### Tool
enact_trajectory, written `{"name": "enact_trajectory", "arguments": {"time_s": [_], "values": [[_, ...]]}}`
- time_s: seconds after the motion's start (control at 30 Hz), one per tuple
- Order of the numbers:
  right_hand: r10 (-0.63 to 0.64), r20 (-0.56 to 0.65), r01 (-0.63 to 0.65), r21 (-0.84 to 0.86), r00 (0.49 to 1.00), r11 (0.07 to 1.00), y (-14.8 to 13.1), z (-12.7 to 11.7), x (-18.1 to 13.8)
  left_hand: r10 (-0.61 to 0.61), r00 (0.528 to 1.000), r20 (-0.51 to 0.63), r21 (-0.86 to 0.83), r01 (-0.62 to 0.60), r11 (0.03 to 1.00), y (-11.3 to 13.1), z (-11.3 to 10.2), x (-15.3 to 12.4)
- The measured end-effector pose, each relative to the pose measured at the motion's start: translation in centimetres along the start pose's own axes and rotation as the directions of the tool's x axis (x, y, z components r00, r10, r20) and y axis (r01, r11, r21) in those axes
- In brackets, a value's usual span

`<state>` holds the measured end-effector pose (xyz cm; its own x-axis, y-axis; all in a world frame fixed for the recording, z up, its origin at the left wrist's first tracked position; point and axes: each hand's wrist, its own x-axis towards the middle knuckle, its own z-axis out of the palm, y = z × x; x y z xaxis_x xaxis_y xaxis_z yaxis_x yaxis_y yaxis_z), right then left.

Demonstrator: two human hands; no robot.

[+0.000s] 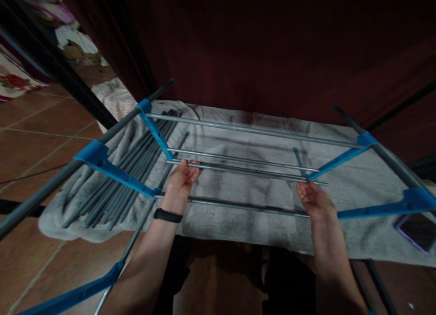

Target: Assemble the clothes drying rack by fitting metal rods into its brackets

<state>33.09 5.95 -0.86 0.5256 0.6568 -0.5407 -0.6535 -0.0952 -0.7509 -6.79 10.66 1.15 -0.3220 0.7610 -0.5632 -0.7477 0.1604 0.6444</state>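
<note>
The left hand (pixel 181 178) and right hand (pixel 312 197) pinch a thin metal tube (pixel 245 171) between blue plastic brackets (pixel 122 175). Loose gray tubes (pixel 145 158) lie on a gray blanket (pixel 238 228) before a maroon curtain (pixel 255 47).

the rod (pixel 245 171) i hold looks like smooth metal with a soft silvery shine, while the poles (pixel 122 123) and the heaped tubes (pixel 136 169) have a duller, even grey finish, and the brackets (pixel 122 174) look like smooth moulded plastic with a slight gloss. under them i see the blanket (pixel 231 225), a soft, fuzzy, matt cloth, and behind it the curtain (pixel 255 47), a dark cloth with hardly any sheen. my wristband (pixel 168 216) is smooth and matt, and the floor (pixel 30 147) looks like smooth tile, faintly glossy.
</note>
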Motion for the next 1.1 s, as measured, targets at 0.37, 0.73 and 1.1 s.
{"name": "enact_trajectory", "arguments": {"time_s": [0.37,0.73,1.1], "values": [[0.037,-0.065,-0.037,-0.007,0.997,0.999,-0.23,0.05,-0.13,-0.015,1.0,-0.009,0.012,0.015,1.0,0.06,0.28,-0.33],[0.019,-0.008,-0.019,-0.028,1.0,0.999,-0.17,0.01,0.0,-0.032,0.999,-0.017,0.022,0.032,0.999,0.19,0.32,-0.41],[-0.027,-0.011,0.027,-0.009,1.0,1.0,0.21,-0.14,0.15,-0.099,0.994,0.05,0.035,0.097,0.995,-0.03,0.21,-0.06]]}}
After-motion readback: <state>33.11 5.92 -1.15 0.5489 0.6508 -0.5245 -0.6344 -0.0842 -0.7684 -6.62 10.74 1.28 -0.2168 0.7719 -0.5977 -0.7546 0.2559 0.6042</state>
